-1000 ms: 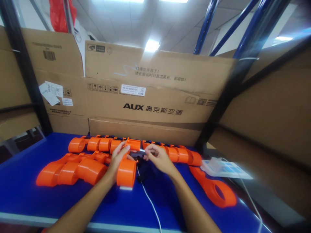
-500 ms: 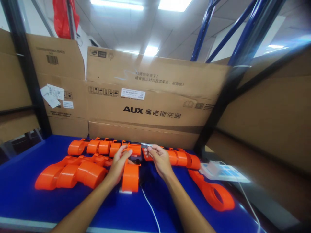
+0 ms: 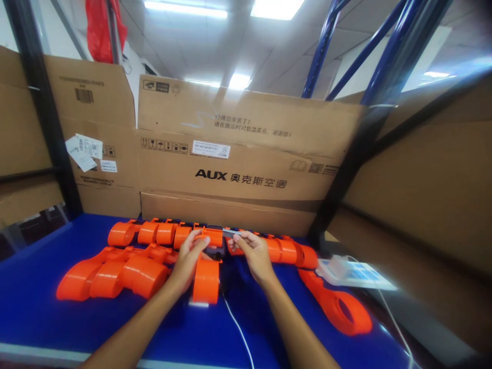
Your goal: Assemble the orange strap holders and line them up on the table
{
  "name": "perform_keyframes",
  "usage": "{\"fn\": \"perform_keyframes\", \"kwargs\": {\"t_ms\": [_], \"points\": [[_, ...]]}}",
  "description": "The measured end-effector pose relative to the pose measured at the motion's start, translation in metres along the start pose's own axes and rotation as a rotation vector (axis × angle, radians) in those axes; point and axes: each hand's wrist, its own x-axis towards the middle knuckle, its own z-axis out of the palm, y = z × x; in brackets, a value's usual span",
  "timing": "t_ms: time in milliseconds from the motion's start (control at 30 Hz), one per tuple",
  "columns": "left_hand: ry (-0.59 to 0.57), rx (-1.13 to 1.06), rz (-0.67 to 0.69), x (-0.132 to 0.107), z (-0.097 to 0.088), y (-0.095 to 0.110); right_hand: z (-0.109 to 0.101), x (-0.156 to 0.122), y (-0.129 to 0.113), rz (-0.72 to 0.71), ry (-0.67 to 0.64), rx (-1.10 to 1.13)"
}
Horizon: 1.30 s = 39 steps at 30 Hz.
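Observation:
Near the middle of the table, my left hand [image 3: 189, 256] is closed on an orange plastic tape dispenser [image 3: 212, 237], its thumb on the front face. My right hand [image 3: 251, 251] pinches a narrow silvery metal blade [image 3: 230, 233] whose edge looks serrated. The blade's left end meets or almost meets the right end of the held dispenser; contact is hard to tell. Below my left hand is a wide orange loop [image 3: 206, 282]; whether it belongs to the held piece cannot be made out. Behind my hands, a dark object [image 3: 215, 253] is mostly hidden.
Several orange dispensers [image 3: 146, 274] lie to the left, with a row [image 3: 165, 232] behind them and more [image 3: 288, 251] on the right. One long orange dispenser [image 3: 348, 310] lies apart. A white cable [image 3: 240, 328] crosses the blue table [image 3: 57, 330]. Cardboard [image 3: 246, 169] stands behind.
The blade in my right hand has tilted slightly, its right end lower. My left hand stays nearly still on the orange dispenser.

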Motion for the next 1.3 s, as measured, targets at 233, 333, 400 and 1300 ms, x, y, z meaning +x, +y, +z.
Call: {"fn": "perform_keyframes", "kwargs": {"t_ms": [233, 333, 400, 1300], "points": [[-0.018, 0.02, -0.007, 0.002, -0.003, -0.002, 0.002, -0.001, 0.0, 0.031, -0.035, -0.035], [-0.014, 0.024, 0.019, 0.002, -0.002, -0.002, 0.003, -0.002, 0.001, 0.051, -0.024, -0.058], [-0.003, 0.026, 0.034, 0.002, -0.002, -0.002, 0.003, -0.001, 0.001, 0.034, 0.027, -0.071], [0.068, -0.018, -0.01, 0.002, -0.005, 0.0, 0.008, -0.007, -0.008, -0.076, 0.124, -0.13]]}}
